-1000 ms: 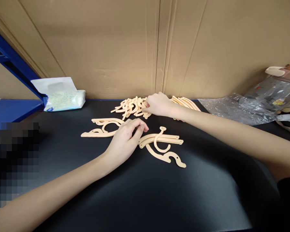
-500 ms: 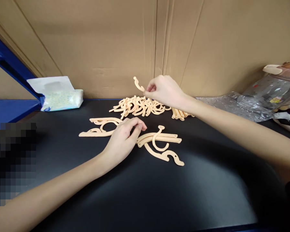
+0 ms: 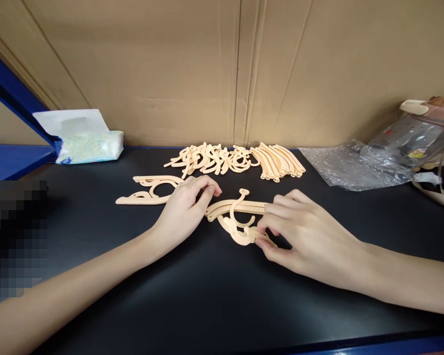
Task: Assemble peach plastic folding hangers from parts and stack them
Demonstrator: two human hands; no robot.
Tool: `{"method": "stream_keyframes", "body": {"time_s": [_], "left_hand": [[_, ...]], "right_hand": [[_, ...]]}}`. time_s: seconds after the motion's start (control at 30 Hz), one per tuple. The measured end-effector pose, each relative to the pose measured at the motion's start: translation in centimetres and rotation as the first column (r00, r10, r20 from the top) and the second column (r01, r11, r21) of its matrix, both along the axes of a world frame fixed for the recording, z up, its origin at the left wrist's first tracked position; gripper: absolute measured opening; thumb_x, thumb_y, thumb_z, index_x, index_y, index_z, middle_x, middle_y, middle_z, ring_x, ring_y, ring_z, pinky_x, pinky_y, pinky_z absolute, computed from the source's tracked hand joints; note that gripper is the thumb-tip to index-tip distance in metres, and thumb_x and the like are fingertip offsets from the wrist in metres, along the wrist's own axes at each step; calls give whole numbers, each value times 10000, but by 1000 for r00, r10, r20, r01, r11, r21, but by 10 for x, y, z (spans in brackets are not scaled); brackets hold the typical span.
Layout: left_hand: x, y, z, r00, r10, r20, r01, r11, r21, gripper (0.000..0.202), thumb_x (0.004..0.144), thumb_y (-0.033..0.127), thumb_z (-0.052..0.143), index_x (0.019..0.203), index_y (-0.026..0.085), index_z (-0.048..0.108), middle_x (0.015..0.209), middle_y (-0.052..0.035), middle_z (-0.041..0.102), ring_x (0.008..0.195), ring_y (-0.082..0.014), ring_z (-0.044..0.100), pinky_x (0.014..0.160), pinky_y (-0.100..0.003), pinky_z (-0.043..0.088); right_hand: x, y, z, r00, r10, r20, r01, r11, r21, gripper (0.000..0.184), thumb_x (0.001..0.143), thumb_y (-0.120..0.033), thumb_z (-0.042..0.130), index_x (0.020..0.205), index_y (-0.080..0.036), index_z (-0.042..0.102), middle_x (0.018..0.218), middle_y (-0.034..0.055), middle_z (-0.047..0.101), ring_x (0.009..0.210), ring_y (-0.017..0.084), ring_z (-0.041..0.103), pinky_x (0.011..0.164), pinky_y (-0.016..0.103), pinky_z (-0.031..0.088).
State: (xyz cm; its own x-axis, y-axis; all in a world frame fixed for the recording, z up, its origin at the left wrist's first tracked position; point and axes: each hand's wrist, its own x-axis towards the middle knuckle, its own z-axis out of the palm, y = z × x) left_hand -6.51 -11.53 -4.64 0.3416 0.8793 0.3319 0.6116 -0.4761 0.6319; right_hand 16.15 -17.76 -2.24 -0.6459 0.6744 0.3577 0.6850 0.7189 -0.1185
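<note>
My right hand (image 3: 296, 231) pinches a short, curved cream plastic hanger piece (image 3: 240, 236) between thumb and fingers. The piece is held low over a similar curved piece, partly covering it. Just behind lie a hanger hook (image 3: 243, 192) and two hanger arms (image 3: 225, 208), one against the other, their right ends hidden by my fingers. My left hand (image 3: 185, 197) rests by the left ends of these arms, fingers curled in and nothing visible in them. To its left is another group of hanger parts (image 3: 144, 197), partly behind the hand.
At the back of the black table (image 3: 192, 296) lie a heap of hooks and curved pieces (image 3: 207, 160) and a row of hanger arms (image 3: 277, 162). A tissue pack (image 3: 91, 148) stands back left. Plastic wrap (image 3: 340, 167) and a clear bottle (image 3: 410, 133) are at right. Cardboard (image 3: 151, 74) forms the back.
My right hand has come down and towards me from above the back heap, carrying the curved hanger piece to the parts in front. My left hand has stayed nearly still.
</note>
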Motion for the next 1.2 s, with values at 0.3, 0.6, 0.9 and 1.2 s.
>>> {"method": "stream_keyframes", "body": {"time_s": [0.3, 0.6, 0.9, 1.2], "left_hand": [[0, 0, 1, 1000, -4, -20, 4, 1000, 18, 256, 964, 278, 397, 829, 201, 601, 866, 8, 652, 864, -171, 593, 806, -319, 426], [-1, 0, -1, 998, -33, -61, 37, 998, 55, 257, 971, 284, 395, 840, 200, 600, 873, 6, 652, 877, -176, 591, 822, -325, 426], [-1, -1, 1, 997, -31, -69, 33, 999, 38, 254, 971, 286, 393, 844, 208, 598, 879, 2, 657, 874, -179, 588, 812, -324, 432], [0, -2, 1, 997, -21, -80, 24, 999, 43, 260, 971, 292, 394, 843, 208, 603, 876, 2, 659, 874, -178, 591, 818, -319, 431]], "right_hand": [[-9, 0, -10, 986, 72, 152, -99, 980, 173, 202, 896, -199, 540, 722, -155, 631, 721, 19, 610, 727, 174, 496, 697, 340, 294], [-5, 29, 2, 978, 98, 187, -157, 928, 338, 296, 970, -259, 485, 780, -137, 677, 708, 35, 603, 698, 176, 492, 683, 322, 311], [0, 68, -4, 945, 137, 296, -233, 919, 318, 304, 962, -189, 459, 1193, -110, 640, 1035, 121, 651, 913, 239, 567, 797, 373, 413], [15, 89, -30, 980, 197, -37, -188, 965, 183, 296, 965, -126, 403, 1138, -115, 643, 992, 93, 645, 936, 200, 567, 842, 353, 449]]}}
